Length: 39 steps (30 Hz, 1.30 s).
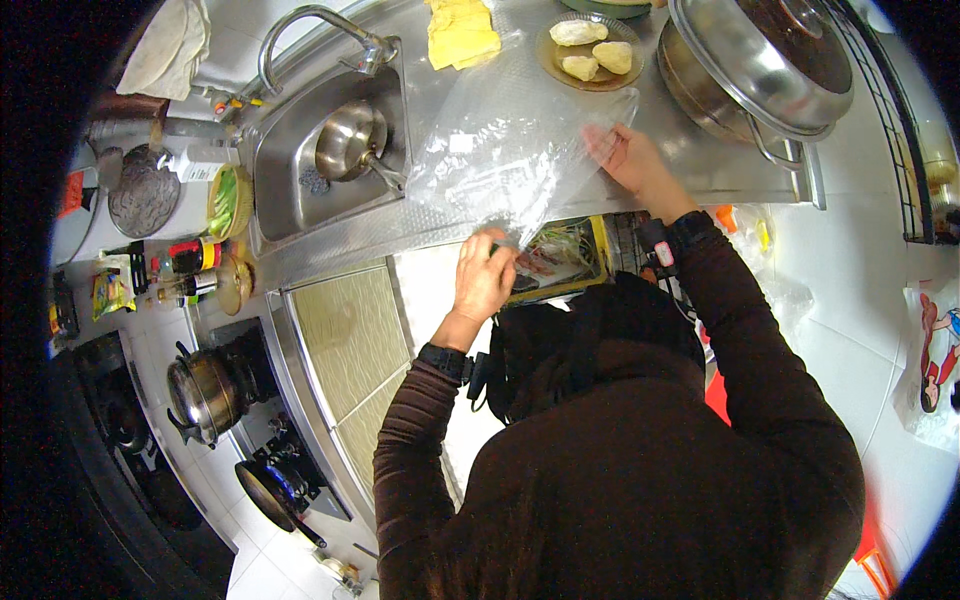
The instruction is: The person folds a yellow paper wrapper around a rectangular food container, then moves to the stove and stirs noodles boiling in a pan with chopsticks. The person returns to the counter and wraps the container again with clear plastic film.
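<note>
A clear, crinkled plastic bag (490,135) is spread over the steel counter, right of the sink. Its near end hangs past the counter edge, where my left hand (484,278) grips it with curled fingers. At the bag's right edge is my right hand (628,160), its fingers closing on the plastic and the fingertips slightly smeared. Just beyond that hand, a brown glass plate (552,75) carries three pale, lumpy pieces (613,56). A folded yellow cloth (462,35) lies at the far side of the bag.
On the left, the steel sink (275,185) holds a metal pan (350,140) under a curved faucet (305,15). A large lidded steel pot (700,90) stands at the right. Below the counter edge sits a yellow-rimmed container (603,245) with scraps. A stove with pots (205,395) is lower left.
</note>
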### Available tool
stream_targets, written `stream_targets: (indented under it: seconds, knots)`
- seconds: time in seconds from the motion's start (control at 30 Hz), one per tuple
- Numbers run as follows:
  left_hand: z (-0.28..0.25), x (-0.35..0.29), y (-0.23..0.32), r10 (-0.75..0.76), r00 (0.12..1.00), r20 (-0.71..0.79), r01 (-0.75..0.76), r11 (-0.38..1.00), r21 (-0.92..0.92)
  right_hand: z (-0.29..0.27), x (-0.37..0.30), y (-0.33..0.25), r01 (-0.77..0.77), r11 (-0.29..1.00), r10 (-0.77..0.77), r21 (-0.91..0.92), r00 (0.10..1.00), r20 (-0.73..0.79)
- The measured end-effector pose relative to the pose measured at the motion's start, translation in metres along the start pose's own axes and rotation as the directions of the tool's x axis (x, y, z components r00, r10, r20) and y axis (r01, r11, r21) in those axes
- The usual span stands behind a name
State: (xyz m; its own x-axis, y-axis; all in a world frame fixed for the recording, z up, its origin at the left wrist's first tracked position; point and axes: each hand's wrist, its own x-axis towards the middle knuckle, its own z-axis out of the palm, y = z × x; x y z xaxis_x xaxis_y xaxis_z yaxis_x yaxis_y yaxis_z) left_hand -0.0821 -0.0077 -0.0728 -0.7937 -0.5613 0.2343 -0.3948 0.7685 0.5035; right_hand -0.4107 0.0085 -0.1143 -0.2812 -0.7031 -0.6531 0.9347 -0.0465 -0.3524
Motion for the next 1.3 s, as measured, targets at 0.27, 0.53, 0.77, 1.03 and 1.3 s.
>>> stream_targets:
  seconds: [0.27, 0.53, 0.77, 1.03, 1.3]
  knots:
    - [0.002, 0.009, -0.01, -0.243, 0.939, -0.245, 0.214, 0.967, -0.137, -0.001, -0.052, 0.057, 0.687, 0.286, -0.028, -0.668, 0.703, 0.711]
    - [0.017, 0.008, -0.025, -0.494, 0.841, -0.221, 0.418, 0.852, -0.316, 0.013, -0.055, 0.1, 0.898, -0.418, 0.283, -0.139, 0.274, 0.919]
    - [0.034, 0.002, -0.027, -0.562, 0.803, -0.199, 0.458, 0.795, -0.397, 0.013, -0.053, 0.116, 0.875, -0.468, 0.316, -0.126, 0.299, 0.901]
    - [0.036, -0.011, -0.029, -0.502, 0.855, -0.13, 0.41, 0.808, -0.423, 0.004, -0.039, 0.091, 0.653, -0.66, 0.06, -0.37, 0.537, 0.841]
    - [0.034, -0.018, -0.012, -0.473, 0.879, -0.061, 0.401, 0.803, -0.441, -0.016, -0.011, -0.002, 0.15, -0.692, -0.474, -0.706, 0.644, 0.601]
